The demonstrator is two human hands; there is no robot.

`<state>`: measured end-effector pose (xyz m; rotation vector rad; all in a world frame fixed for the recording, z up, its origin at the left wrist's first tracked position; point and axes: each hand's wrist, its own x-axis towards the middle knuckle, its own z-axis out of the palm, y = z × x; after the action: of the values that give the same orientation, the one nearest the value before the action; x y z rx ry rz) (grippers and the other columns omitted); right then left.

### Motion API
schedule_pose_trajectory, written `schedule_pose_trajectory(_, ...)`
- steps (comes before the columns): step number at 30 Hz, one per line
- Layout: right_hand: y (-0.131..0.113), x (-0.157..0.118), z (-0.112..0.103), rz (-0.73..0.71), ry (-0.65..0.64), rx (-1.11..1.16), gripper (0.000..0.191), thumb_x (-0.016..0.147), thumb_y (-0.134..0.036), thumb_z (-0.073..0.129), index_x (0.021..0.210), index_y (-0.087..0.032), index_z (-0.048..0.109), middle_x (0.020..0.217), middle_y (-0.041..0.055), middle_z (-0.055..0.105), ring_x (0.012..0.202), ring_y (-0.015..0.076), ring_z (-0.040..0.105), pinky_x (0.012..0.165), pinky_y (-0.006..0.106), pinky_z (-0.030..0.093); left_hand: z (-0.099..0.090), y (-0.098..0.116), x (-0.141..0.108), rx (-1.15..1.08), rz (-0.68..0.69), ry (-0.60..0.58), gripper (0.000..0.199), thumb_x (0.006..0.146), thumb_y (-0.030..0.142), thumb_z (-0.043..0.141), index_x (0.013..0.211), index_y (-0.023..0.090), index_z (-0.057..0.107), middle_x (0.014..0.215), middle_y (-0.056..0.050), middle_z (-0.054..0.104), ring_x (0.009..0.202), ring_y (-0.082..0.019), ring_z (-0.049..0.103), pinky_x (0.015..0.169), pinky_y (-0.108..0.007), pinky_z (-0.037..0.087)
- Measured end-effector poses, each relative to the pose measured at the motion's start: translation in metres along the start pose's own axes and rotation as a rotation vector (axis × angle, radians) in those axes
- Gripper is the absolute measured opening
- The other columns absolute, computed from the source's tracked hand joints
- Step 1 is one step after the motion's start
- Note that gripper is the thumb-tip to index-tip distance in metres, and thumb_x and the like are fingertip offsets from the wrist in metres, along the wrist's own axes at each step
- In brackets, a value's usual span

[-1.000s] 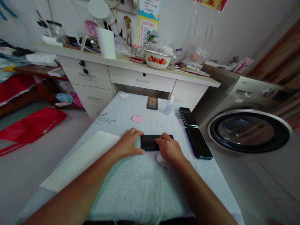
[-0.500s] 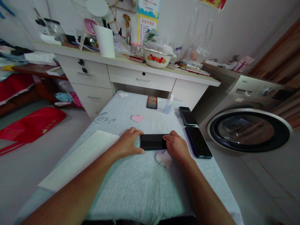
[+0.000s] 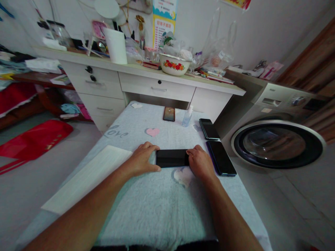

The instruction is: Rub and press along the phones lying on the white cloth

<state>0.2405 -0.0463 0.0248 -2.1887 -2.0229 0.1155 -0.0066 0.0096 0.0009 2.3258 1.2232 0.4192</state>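
A black smartphone (image 3: 171,158) lies flat and sideways on the cloth-covered table, dark screen up. My left hand (image 3: 143,159) braces its left end, with the thumb at the near corner and the fingers at the far corner. At the right end is my right hand (image 3: 201,162), its fingers closed in a pinch over the screen. Whatever may be between those fingertips is hidden. To the right of that hand sits a larger dark phone or stack of phones (image 3: 222,158), and beyond it another dark phone (image 3: 209,129).
Farther back on the cloth are a small brown-screened phone (image 3: 169,114) and a clear spray bottle (image 3: 187,116). A pale sheet stack (image 3: 89,177) lies under my left forearm. Behind stands a white desk (image 3: 159,85); a washing machine (image 3: 274,122) is at the right.
My right hand has slid slightly right along the smartphone, uncovering more of its screen. My left hand stays at the left end. The view has shifted a little.
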Motion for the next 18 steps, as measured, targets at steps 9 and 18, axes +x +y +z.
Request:
schedule_pose_trajectory(9, -0.007, -0.002, 0.003, -0.108, -0.017, -0.012, 0.028, 0.093, -0.021, 0.04, 0.094, -0.023, 0.068, 0.096, 0.0042, 0.058, 0.078, 0.0139, 0.057, 0.068, 0.025, 0.036, -0.001, 0.003, 0.0, 0.009, -0.004, -0.007, 0.069, 0.059, 0.048, 0.072, 0.12, 0.022, 0.054, 0.112, -0.008, 0.052, 0.107, -0.029, 0.05, 0.093, -0.039, 0.042)
schedule_pose_trajectory(18, -0.013, -0.004, 0.003, -0.214, -0.045, 0.061, 0.026, 0.09, -0.019, 0.044, 0.096, -0.024, 0.069, 0.096, 0.0034, 0.058, 0.079, 0.0129, 0.057, 0.068, 0.022, 0.038, -0.002, 0.003, 0.0, 0.017, 0.0, -0.01, 0.066, 0.061, 0.048, 0.072, 0.119, 0.023, 0.054, 0.112, -0.007, 0.053, 0.107, -0.029, 0.051, 0.093, -0.039, 0.042)
